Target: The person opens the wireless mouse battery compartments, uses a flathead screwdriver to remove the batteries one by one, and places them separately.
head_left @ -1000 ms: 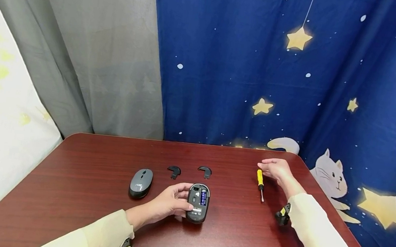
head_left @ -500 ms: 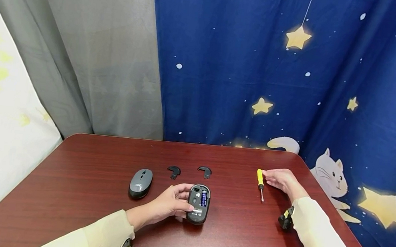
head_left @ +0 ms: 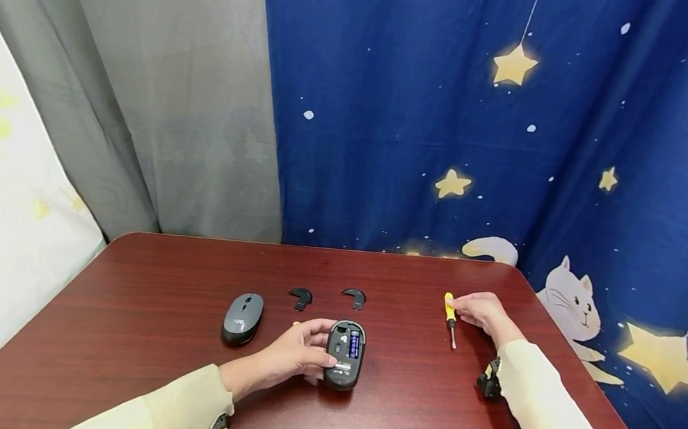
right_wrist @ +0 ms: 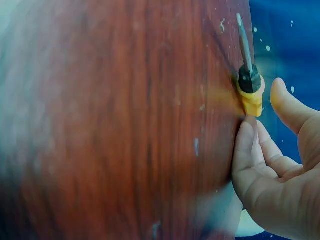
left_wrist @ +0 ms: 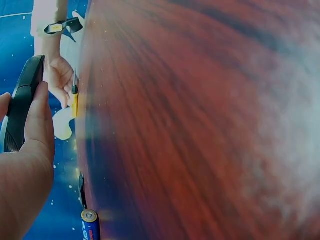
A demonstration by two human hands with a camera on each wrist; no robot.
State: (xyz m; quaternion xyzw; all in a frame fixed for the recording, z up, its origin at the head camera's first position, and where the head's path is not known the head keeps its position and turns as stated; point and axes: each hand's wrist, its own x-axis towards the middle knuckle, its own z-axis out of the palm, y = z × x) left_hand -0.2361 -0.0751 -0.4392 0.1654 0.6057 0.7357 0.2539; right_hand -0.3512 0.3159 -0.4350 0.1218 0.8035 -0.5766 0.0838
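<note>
My left hand (head_left: 294, 353) grips a dark computer mouse (head_left: 337, 375), its underside turned up toward the head camera. A blue battery (head_left: 354, 344) shows in its uncovered slot. At the right, a screwdriver (head_left: 449, 315) with a yellow handle lies on the table, its metal tip toward me. Fingertips of my right hand (head_left: 480, 308) touch the handle's right side. In the right wrist view the thumb (right_wrist: 287, 102) stands apart from the screwdriver (right_wrist: 250, 92). The left wrist view shows a blue battery (left_wrist: 90, 225) on the table, mostly hidden behind the left hand in the head view.
A second grey mouse (head_left: 243, 317) lies upright left of my left hand. Two black hook-shaped pieces (head_left: 301, 297) lie behind the held mouse. The red-brown table (head_left: 397, 423) ends at curtains (head_left: 389, 142) along the back.
My right hand first drew back rightward from the screwdriver, then came back left to touch its handle. The left hand and its mouse have hardly moved.
</note>
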